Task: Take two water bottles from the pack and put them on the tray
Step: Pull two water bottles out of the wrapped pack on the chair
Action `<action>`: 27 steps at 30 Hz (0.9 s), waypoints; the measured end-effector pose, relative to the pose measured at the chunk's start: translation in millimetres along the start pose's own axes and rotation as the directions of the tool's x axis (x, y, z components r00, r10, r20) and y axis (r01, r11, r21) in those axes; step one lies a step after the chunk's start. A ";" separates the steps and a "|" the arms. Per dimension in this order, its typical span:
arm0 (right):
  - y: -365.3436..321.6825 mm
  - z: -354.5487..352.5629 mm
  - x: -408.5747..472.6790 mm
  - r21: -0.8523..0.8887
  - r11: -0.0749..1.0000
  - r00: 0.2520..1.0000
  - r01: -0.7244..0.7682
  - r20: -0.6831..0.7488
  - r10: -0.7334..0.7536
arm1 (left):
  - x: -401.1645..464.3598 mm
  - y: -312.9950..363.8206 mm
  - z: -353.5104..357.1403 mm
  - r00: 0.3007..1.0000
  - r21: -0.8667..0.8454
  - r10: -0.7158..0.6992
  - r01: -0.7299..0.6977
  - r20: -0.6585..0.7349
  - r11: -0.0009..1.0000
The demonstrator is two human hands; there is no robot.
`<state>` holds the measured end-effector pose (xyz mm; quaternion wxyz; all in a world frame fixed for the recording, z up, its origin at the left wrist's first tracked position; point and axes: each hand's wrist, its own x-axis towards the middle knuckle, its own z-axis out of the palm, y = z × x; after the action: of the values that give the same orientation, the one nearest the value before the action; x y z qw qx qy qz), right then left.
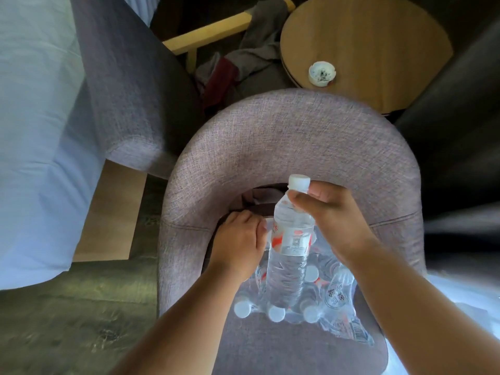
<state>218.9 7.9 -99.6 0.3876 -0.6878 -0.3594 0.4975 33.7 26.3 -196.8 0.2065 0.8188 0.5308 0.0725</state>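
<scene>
A clear water bottle [289, 247] with a white cap and a red-and-white label hangs upright above the pack, my right hand [332, 220] gripping its neck and shoulder. The plastic-wrapped pack of bottles [319, 307] lies on the seat of a grey fabric armchair [297, 147], white caps showing along its near edge. My left hand [240, 239] rests on the far left side of the pack, fingers curled down against the wrap; whether it grips anything is unclear. No tray is in view.
A round wooden side table [378, 50] with a white ashtray [322, 73] stands behind the armchair. A second grey chair [127, 85] and a white bed [35, 131] lie to the left. Clothes [243, 55] are heaped at the back. Wooden floor at lower left.
</scene>
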 end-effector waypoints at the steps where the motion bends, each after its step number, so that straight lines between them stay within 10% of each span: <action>1: -1.8 1.5 -2.2 -0.014 1.000 1.000 0.005 0.009 -0.005 | -0.4 0.4 -0.9 1.000 -0.005 -0.002 0.002 0.010 1.000; 6: -18.9 2.9 -10.4 0.020 0.998 0.998 0.057 -0.021 -0.057 | -5.0 11.6 -12.6 0.994 -0.234 -0.103 0.107 0.028 0.966; 14: -46.3 -5.1 -1.9 0.164 0.985 0.998 0.056 -0.049 -0.048 | -52.7 51.9 -51.2 0.977 -0.858 -0.215 0.116 0.006 0.500; 19: -47.2 -1.1 1.3 0.231 0.973 1.000 0.008 -0.023 -0.003 | -46.0 50.4 -59.0 0.904 -0.855 -0.005 0.406 0.427 0.321; 27: -41.5 9.1 -10.0 0.130 0.991 0.999 0.007 -0.042 -0.001 | -36.8 45.5 -36.9 0.860 -0.814 -0.059 0.500 0.507 0.297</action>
<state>203.2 19.0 -60.4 0.4400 -0.6705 -0.3193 0.5048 43.7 -13.1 -140.8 0.7405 0.4424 0.4800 0.1601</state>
